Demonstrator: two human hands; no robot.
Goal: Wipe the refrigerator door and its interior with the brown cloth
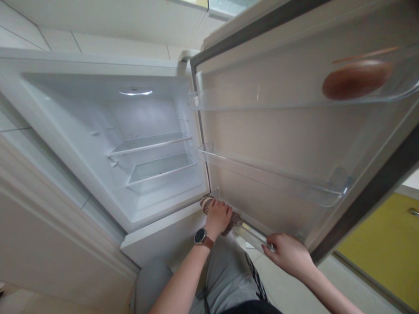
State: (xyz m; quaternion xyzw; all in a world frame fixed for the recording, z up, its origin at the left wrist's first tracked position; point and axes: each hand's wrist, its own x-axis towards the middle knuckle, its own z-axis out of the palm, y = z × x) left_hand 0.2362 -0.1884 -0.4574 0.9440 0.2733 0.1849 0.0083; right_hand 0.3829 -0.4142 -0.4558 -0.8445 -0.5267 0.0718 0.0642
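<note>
The refrigerator door (pixel 262 131) stands wide open beside the lit compartment (pixel 137 113). At the door's lower hinge-side corner, my left hand (pixel 218 216) is closed over a brown-and-white patterned cloth (pixel 233 221) that pokes out on both sides of it. A watch (pixel 200 236) is on that wrist. My right hand (pixel 290 255) has its fingers closed around the front edge of the clear lowest door bin (pixel 252 235); the thumb is on the near side. My left fingers partly hide the cloth.
Two glass shelves (pixel 150 143) cross the compartment. Higher on the door are a clear middle bin (pixel 268 172) and a top bin (pixel 262 101), which holds a reddish-brown rounded thing (pixel 356 80). A yellow cabinet (pixel 382 244) stands right; my grey-clad legs (pixel 225 274) are below.
</note>
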